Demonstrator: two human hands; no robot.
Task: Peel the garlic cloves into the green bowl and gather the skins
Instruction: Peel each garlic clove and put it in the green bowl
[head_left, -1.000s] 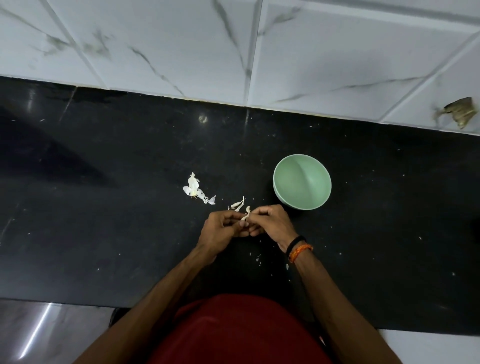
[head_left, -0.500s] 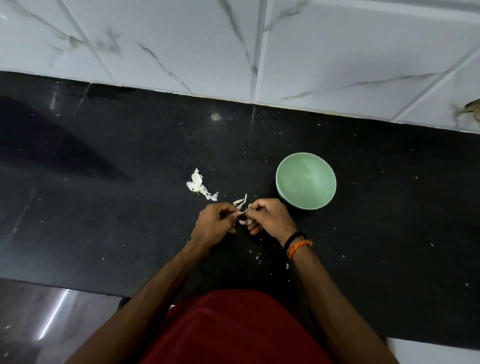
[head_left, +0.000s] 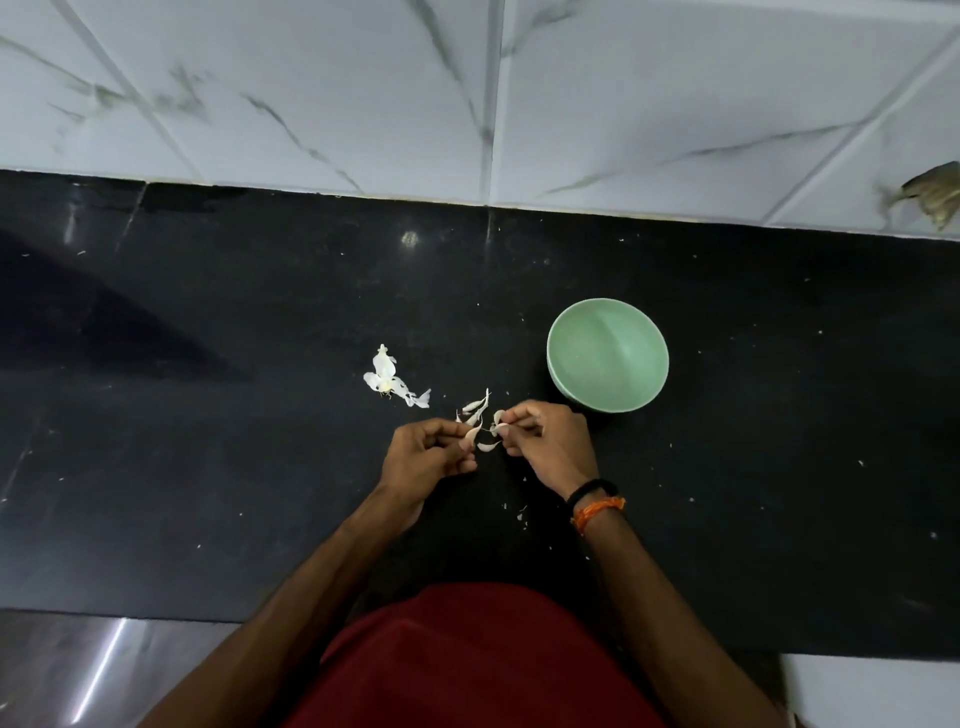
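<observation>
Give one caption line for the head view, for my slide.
Left hand and right hand pinch garlic pieces over black counter, beside green bowl.

A pale green bowl (head_left: 607, 353) stands upright right of centre; white garlic skins (head_left: 387, 376) lie to its left, cloves (head_left: 477, 404) between them.

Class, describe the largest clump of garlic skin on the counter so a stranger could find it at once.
Start at the black counter below the white tiled wall, and find the green bowl. Look left of the bowl, past the small pale scraps near the hands. The skin clump lies alone there: bright white, papery and ragged, bigger than any other scrap.
</observation>
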